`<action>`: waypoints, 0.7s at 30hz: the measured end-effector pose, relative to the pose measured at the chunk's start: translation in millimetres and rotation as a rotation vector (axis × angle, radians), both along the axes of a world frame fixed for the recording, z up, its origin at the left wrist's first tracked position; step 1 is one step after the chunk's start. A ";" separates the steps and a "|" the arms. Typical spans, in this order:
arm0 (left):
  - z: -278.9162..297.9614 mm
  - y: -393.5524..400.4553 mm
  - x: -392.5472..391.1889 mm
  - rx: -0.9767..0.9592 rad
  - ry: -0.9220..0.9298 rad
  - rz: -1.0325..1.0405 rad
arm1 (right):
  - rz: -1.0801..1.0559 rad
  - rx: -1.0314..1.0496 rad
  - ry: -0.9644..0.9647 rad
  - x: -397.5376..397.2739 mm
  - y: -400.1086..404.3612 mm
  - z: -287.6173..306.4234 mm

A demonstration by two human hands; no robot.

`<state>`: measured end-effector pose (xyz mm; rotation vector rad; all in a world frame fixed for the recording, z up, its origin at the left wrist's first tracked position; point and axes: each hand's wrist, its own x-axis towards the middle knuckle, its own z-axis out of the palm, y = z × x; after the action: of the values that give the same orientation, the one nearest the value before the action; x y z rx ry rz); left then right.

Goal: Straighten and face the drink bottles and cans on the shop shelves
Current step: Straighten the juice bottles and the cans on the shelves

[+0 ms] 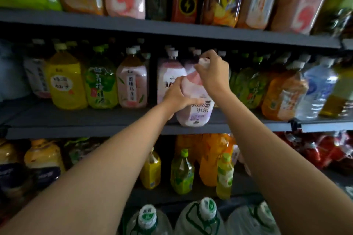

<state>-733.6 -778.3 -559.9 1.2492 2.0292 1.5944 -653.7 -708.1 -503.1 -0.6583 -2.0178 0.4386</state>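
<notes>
A large pink-and-white drink bottle (198,108) stands at the front edge of the middle shelf (76,129), tilted a little to the left. My left hand (176,95) grips its left side at the shoulder. My right hand (212,71) is closed over its white cap and neck. A second bottle of the same pink drink (169,76) stands just behind it to the left. Yellow, green and pink tea bottles (99,82) line the shelf further left, and green and orange bottles (282,95) stand to the right.
The top shelf (172,28) carries tall bottles close above my hands. Smaller yellow and green bottles (181,173) sit on the shelf below. Big water jugs with green-printed caps (206,213) stand at the bottom. Clear water bottles (319,89) fill the far right.
</notes>
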 end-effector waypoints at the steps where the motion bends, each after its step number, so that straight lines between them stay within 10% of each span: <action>1: 1.3 7.3 -1.7 -0.021 0.006 -0.022 | -0.033 -0.023 -0.009 -2.5 8.5 0.4; 21: -41.0 -19.3 -47.2 -0.400 0.715 0.047 | -0.127 -0.118 -0.255 -36.6 68.0 -80.2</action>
<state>-780.8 -797.6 -601.0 1.7636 2.6158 0.7183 -690.3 -640.1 -583.3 -0.9498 -2.1846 0.4173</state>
